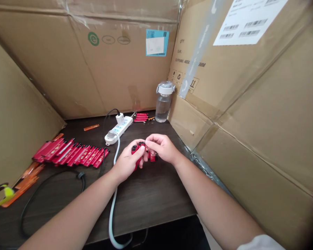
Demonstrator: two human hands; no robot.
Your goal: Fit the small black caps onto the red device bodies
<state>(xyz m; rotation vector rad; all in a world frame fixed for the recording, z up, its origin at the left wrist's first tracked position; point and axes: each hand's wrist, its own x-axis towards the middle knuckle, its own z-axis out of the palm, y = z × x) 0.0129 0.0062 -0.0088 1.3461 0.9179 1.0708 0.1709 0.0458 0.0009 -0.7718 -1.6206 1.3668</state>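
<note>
My left hand point(129, 158) is closed around several slim red sticks with black ends point(134, 149), which look like lighters. Just right of it, my right hand point(163, 148) has its thumb and forefinger pinched together at the top of the bunch. Whether anything small sits in that pinch is too hidden to tell. Another red black-ended piece point(152, 158) shows below the right fingers. At the left of the dark table point(151, 198) lies a long row of similar red sticks point(73, 152) with gold lettering.
A white power strip point(119, 130) with a plugged-in charger lies behind my hands, its white cable point(112, 211) running forward. A water bottle point(163, 104) stands by the cardboard walls point(120, 69). Small red pieces point(141, 117), orange strips point(27, 180) and a black cable point(33, 198) lie around.
</note>
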